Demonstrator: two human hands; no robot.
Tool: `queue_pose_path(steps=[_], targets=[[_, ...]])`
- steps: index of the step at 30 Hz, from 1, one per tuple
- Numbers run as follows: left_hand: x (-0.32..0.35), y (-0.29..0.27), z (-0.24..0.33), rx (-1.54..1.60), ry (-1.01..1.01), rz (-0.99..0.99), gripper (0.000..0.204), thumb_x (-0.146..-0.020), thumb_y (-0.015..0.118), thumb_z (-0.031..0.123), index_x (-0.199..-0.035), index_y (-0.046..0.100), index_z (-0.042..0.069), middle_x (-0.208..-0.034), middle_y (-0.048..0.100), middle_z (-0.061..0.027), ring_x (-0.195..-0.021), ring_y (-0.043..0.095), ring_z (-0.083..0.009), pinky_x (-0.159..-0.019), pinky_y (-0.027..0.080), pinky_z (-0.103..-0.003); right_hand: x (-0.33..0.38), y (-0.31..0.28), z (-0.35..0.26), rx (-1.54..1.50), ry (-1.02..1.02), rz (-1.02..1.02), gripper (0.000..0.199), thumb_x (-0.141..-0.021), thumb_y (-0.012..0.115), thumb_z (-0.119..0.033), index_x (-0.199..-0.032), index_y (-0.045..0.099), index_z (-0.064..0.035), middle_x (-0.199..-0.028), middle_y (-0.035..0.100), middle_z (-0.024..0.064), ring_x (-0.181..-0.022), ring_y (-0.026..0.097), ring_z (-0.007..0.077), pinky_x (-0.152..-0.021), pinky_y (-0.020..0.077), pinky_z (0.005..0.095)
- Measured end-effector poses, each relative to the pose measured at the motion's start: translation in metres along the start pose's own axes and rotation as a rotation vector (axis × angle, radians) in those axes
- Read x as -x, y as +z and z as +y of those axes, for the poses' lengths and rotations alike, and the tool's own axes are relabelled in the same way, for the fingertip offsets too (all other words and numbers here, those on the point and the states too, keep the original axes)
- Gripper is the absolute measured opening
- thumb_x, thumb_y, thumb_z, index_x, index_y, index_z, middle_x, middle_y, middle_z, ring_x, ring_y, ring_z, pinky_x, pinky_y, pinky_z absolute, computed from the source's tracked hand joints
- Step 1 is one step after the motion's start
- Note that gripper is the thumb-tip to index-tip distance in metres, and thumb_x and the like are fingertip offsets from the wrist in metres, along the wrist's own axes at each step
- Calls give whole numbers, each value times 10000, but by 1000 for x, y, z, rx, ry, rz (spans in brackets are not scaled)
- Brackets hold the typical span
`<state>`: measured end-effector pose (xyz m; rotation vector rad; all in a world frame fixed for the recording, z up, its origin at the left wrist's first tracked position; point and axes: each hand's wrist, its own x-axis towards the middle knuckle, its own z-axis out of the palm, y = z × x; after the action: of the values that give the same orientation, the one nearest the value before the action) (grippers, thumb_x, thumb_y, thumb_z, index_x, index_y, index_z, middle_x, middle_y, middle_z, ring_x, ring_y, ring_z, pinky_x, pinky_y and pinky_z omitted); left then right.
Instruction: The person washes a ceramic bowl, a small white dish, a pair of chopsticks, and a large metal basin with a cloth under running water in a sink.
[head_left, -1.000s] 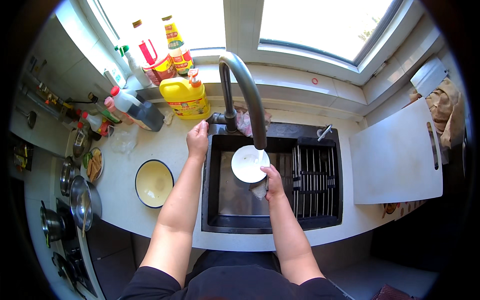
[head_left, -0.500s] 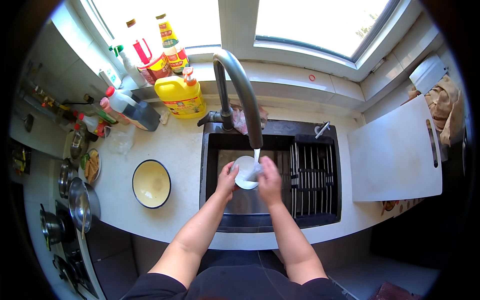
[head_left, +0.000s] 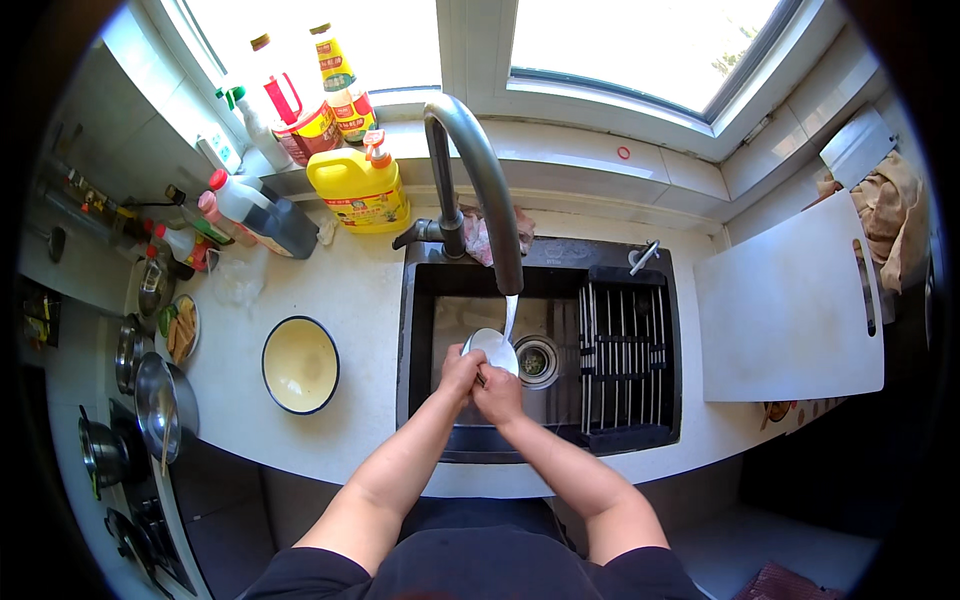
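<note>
A small white bowl (head_left: 497, 346) is tilted under the stream of water from the grey tap (head_left: 508, 240), over the dark sink (head_left: 420, 400). My left hand (head_left: 460, 371) is closed on the bowl's left side. Against the near side of the bowl, my right hand (head_left: 498, 396) is closed too, its fingers meeting those of the left. Whether the right hand has anything else in it is hidden. To the right of the bowl, the round drain (head_left: 537, 362) shows in the sink floor.
A slatted rack (head_left: 625, 350) fills the sink's right part. Left on the counter sits a cream bowl with a dark rim (head_left: 300, 365). Behind stand a yellow jug (head_left: 360, 195) and several bottles. A white cutting board (head_left: 790, 300) lies at the right.
My right hand has moved down and left from the blurred motion at the bowl's right side to its near side. The bowl has tilted, and the drain has come into view.
</note>
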<state>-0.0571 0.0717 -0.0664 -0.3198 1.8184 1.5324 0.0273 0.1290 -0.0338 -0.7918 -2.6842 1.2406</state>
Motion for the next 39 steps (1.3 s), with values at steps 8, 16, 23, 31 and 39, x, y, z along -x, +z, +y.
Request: queue_pose_path(steps=[8, 16, 23, 31, 39], targets=[[9, -18, 62, -237, -215, -261, 408, -622, 560, 116, -1017, 543, 15, -922, 590, -129, -840, 592, -274, -660, 495, -440, -11, -31, 49, 520, -794, 53, 155, -761, 575, -182, -895, 626, -122, -989, 637, 58, -939, 600, 222, -887, 417, 465], [-17, -13, 40, -55, 77, -104, 297, -630, 562, 105, -911, 601, 18, -787, 592, -77, -747, 577, -209, -658, 473, -327, -4, -15, 17, 111, -570, 180, 176, -758, 607, -210, -914, 626, -130, -961, 644, 59, -930, 604, 222, -903, 387, 457], [-17, -19, 57, -40, -330, -450, 321, -745, 585, 264, -994, 597, 61, -908, 631, -92, -856, 615, -245, -724, 505, -431, -11, -46, 41, 535, -725, -33, 169, -722, 606, -156, -886, 631, -122, -998, 630, 25, -986, 573, 172, -980, 315, 516], [-3, -8, 57, 407, -458, -686, 559, -863, 382, 612, -1119, 571, 153, -1066, 614, -81, -993, 580, -274, -833, 454, -482, -18, -51, 20, -1153, 272, -30, 300, -817, 665, -176, -1053, 576, -13, -928, 623, 52, -813, 593, 147, -730, 479, 276], [3, -17, 41, 711, -264, -752, 419, -880, 547, 304, -1225, 478, 77, -1169, 568, -99, -1084, 543, -279, -923, 410, -463, -31, -50, 46, -1461, 604, 388, 299, -883, 587, -269, -1024, 577, -6, -969, 623, 43, -856, 588, 150, -791, 454, 272]])
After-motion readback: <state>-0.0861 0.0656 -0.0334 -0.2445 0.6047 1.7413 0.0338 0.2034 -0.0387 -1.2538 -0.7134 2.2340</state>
